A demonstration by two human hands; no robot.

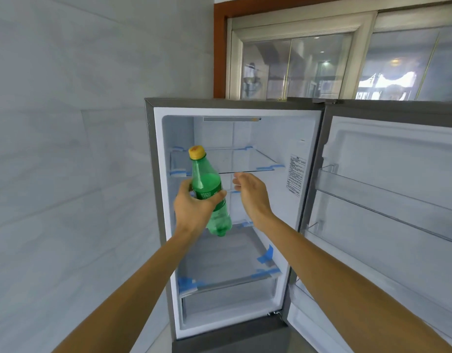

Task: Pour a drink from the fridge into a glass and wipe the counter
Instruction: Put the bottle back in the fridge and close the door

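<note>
Head view: the fridge [149,149] stands open against a pale tiled wall [67,123] on its left, its door [385,149] swung wide to the right, so the whole front of the cabinet is free to reach into. One green bottle [204,174] with one yellow cap [196,152] is held upright, tilted slightly left at the top, in front of the left half of the opening; its cap is level with the top glass shelf [245,161] and its base hangs above the lower glass shelf [227,258], touching neither. The left hand [194,210] grasps it round the label, thumb across the front. The right hand [252,192] is released, fingers loosely bent and holding nothing, just to the right of the bottle and apart from it. Three shelves can be made out; the middle one is mostly hidden behind the hands. Strips of blue tape [266,253] mark the shelf corners. One drawer [230,299] sits beneath the lowest shelf. One printed sticker [296,174] is on the right inner wall. Two rails show plainly on the inside of the door. A window [321,59] with a brown frame rises behind the fridge top.
</note>
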